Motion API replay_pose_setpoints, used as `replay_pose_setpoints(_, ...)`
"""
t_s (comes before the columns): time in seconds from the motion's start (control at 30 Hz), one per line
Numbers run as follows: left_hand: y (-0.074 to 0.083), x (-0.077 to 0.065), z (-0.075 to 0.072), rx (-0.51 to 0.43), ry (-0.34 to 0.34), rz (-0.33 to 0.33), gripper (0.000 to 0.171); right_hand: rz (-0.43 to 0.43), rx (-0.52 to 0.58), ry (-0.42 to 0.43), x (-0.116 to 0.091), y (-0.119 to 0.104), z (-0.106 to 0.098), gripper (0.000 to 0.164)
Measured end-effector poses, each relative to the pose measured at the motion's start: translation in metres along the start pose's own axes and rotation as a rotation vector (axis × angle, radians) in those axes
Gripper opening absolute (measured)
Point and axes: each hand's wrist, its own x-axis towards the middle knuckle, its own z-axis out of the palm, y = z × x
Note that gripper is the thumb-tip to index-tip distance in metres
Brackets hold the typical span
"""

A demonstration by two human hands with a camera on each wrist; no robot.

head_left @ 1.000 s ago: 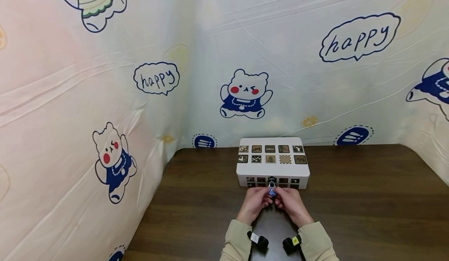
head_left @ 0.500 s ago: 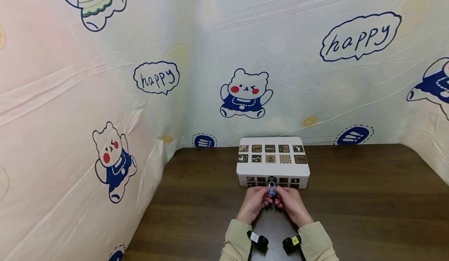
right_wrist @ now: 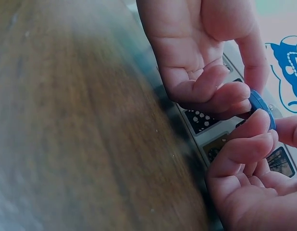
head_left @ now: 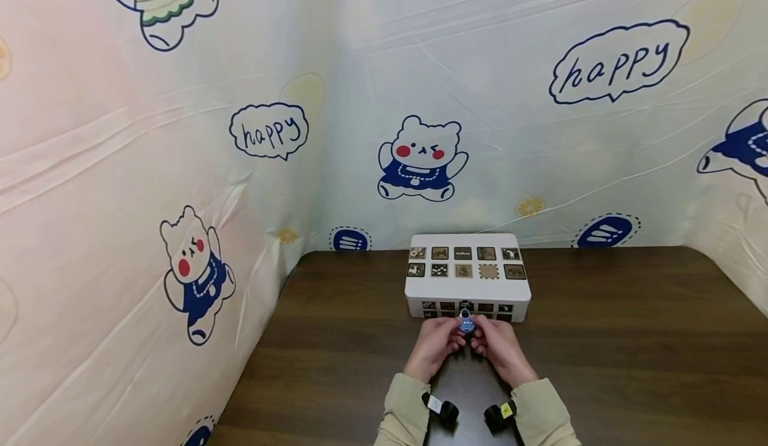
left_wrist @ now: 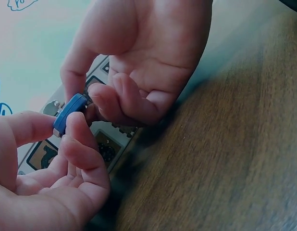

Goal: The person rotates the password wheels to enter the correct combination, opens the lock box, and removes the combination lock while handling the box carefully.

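Padlock (head_left: 467,326) turned slightly, left hand (head_left: 433,346), right hand (head_left: 499,347) pinching it; wood table (head_left: 336,339), printed cloth (head_left: 504,146) behind

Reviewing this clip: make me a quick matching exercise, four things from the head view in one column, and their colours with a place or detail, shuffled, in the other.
Column one
1. padlock
2. box
3. table
4. sleeves

Column two
A. dark brown, under the box
B. beige, on the person's arms
C. blue, pinched by the left hand and the right hand
D. white, with small pictures in two rows on top

Right pairs: 1-C, 2-D, 3-A, 4-B
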Motion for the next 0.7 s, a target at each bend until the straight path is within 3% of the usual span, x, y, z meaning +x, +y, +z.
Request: replay_pose_setpoints(0.7,0.0004,-0.0002,0.0004,0.009,0.009,-0.008,0.019,0.027,-0.054,-0.054,-0.0010,0.0004,-0.0005,0.027)
